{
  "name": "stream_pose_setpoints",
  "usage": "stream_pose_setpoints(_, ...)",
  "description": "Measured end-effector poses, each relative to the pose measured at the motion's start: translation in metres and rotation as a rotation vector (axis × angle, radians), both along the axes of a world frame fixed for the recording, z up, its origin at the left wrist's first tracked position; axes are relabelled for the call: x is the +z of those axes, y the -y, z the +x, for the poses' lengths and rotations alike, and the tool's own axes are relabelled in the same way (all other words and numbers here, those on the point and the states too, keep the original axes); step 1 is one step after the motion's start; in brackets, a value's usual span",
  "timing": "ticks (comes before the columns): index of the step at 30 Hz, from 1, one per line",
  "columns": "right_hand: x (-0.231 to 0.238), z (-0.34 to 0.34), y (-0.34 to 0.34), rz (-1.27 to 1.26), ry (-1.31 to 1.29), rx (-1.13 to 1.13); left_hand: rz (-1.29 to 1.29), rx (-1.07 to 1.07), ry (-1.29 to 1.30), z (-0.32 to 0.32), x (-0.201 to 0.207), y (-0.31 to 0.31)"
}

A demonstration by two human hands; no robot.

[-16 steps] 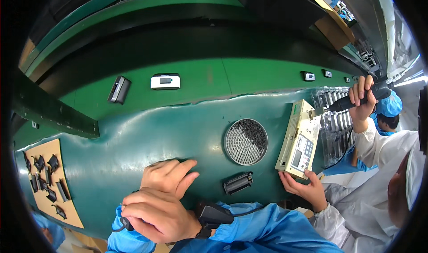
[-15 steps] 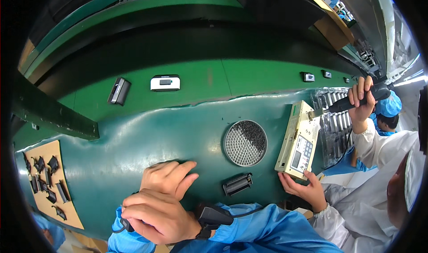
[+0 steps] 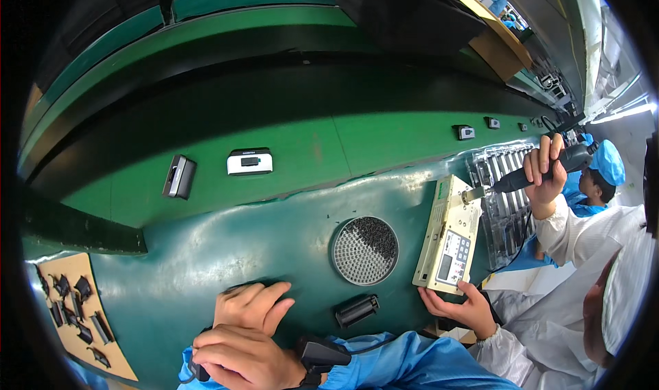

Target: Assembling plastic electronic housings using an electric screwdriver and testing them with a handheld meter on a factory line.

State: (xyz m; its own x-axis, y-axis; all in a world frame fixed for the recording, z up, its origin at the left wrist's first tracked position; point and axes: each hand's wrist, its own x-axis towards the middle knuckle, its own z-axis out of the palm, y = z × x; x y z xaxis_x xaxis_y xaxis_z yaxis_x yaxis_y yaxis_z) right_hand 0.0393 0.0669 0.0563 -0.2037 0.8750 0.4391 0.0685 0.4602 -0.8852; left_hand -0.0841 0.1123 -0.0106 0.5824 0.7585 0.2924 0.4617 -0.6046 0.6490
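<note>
My left hand (image 3: 248, 307) hovers low over the green bench mat, fingers loosely bent, with thumb and forefinger apart and nothing seen between them. Across its wrist lies my right hand (image 3: 244, 356), fingers curled down beside a black wrist device (image 3: 199, 371); what they grip is hidden. Another black device (image 3: 324, 354) is strapped to my right wrist. Right of my hands a black ribbed plastic housing (image 3: 357, 311) rests on the mat. Behind it stands a round dimpled metal dish (image 3: 350, 259), partly filled with small dark screws.
At right, a co-worker in white holds an electric screwdriver (image 3: 522, 177) against a cream keypad box (image 3: 446, 242), a hand on its lower edge. Plastic trays (image 3: 504, 215) lie beyond. Black parts cover a cardboard sheet (image 3: 113, 342) at left. Two devices (image 3: 250, 162) sit on the green belt.
The whole scene sits lower in the picture, as my view has tilted. My hands keep nearly the same pose, crossed at the wrists. The co-worker's grip looks unchanged.
</note>
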Motion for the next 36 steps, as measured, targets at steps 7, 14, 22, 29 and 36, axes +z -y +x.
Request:
stream_pose_setpoints(7,0.033,0.21,0.037,-0.363,0.611,-0.531,-0.007,0.011,-0.022,0.008,-0.004,-0.01)
stream_pose_setpoints(14,0.032,0.189,0.022,-0.297,0.575,-0.465,-0.007,0.023,-0.027,0.009,-0.009,-0.012)
stream_pose_setpoints(22,0.012,0.077,-0.01,-0.089,0.286,-0.101,-0.001,0.001,0.021,0.018,-0.015,-0.017)
stream_pose_setpoints(29,0.036,0.206,0.038,-0.302,0.651,-0.555,-0.004,0.005,0.012,0.017,-0.009,-0.011)
stream_pose_setpoints(36,0.009,-0.009,-0.009,0.051,0.005,0.003,-0.01,-0.006,0.027,0.012,-0.01,-0.012)
